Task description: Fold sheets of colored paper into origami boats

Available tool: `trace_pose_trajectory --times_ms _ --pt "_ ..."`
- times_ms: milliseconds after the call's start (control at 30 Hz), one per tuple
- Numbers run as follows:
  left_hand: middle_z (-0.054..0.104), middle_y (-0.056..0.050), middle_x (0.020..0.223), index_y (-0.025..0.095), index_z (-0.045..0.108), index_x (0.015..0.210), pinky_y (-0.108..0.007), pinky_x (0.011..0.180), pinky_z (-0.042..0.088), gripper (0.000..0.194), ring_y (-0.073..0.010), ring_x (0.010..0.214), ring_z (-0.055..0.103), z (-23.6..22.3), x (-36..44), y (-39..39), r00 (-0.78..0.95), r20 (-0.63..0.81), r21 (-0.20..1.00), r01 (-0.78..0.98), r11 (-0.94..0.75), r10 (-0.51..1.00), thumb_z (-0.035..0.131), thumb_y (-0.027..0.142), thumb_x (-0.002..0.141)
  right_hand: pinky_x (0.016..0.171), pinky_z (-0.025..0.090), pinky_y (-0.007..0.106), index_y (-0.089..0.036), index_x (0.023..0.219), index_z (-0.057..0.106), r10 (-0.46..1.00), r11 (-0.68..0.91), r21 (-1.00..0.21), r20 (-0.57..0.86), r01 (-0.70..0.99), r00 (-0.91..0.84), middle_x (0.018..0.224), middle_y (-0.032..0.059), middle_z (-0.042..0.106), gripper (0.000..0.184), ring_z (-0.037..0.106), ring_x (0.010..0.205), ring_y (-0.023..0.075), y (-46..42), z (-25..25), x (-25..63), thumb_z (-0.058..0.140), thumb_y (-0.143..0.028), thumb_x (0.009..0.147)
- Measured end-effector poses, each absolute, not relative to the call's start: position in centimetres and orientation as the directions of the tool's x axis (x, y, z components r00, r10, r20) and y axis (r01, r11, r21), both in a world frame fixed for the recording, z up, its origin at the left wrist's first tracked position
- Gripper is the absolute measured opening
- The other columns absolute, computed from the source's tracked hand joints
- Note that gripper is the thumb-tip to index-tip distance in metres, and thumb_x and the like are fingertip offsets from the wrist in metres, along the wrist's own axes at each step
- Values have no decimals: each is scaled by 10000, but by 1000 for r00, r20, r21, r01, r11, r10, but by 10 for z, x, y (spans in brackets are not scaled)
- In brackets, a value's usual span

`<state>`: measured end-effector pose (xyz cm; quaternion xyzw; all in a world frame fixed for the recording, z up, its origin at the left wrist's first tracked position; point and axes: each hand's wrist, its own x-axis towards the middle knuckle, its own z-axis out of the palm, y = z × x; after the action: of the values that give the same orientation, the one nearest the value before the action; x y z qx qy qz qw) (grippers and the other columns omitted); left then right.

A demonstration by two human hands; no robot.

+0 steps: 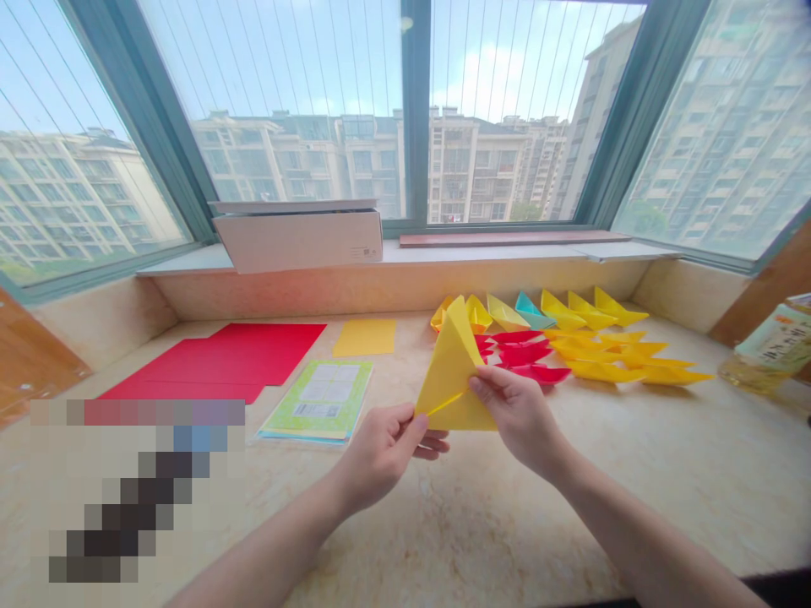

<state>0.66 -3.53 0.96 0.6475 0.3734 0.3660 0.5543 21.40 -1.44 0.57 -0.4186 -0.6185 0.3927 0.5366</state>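
A folded sheet of yellow paper [451, 367] is held up above the counter, its pointed top upward and a folded strip crossing its lower part. My left hand [393, 447] pinches its lower left corner between thumb and fingers. On the right edge, my right hand [516, 409] grips the paper with thumb and fingertips. Behind the paper sit folded paper boats: a red boat [538, 373], a blue boat [533, 312] and several yellow boats [612, 371]. The held paper hides part of them.
Red paper sheets [215, 363] and a yellow sheet [364, 337] lie at the left. A green-edged paper pack [323, 397] is near my left hand. A white box [304, 241] stands on the sill; a labelled bottle [770, 346] is far right. Pixelation covers the lower left.
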Motion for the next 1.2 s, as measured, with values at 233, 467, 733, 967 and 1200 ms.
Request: trace_pose_trajectory --times_ms 233,467,733,967,1200 --pt "718 -113 881 84 636 1003 -303 627 598 465 -205 695 737 0 11 -34 452 -64 992 127 7 890 660 521 844 555 486 269 -188 849 683 939 301 -951 282 75 -195 777 30 687 245 614 647 176 -20 1 205 592 -408 910" --pt "712 -90 784 89 657 988 -259 537 561 471 -202 616 729 -3 12 -30 436 -79 997 44 67 897 609 543 871 651 522 309 -196 1029 705 866 498 -796 479 343 -147 889 57 735 226 655 733 203 -19 -5 204 596 -359 917" --pt "747 -137 835 73 665 1022 -224 512 544 469 -178 570 718 0 14 -28 299 -95 986 -101 131 950 598 519 892 953 461 506 -217 1179 660 698 561 -454 709 693 -101 1178 123 661 386 596 1084 313 -16 1 211 695 -414 849" --pt "755 -159 856 51 675 1052 -217 517 552 510 -188 604 728 -1 22 -34 245 -45 978 -185 93 969 598 528 891 1080 374 542 -223 858 671 782 477 -691 615 544 96 1338 131 534 197 460 1305 328 -13 1 202 660 -420 862" --pt "752 -153 839 50 673 1035 -212 477 536 510 -190 576 722 3 26 -37 210 -21 974 -216 68 977 602 532 886 1143 305 541 -233 985 672 708 535 -732 661 422 248 1455 115 456 286 385 1384 323 -11 0 197 770 -398 774"
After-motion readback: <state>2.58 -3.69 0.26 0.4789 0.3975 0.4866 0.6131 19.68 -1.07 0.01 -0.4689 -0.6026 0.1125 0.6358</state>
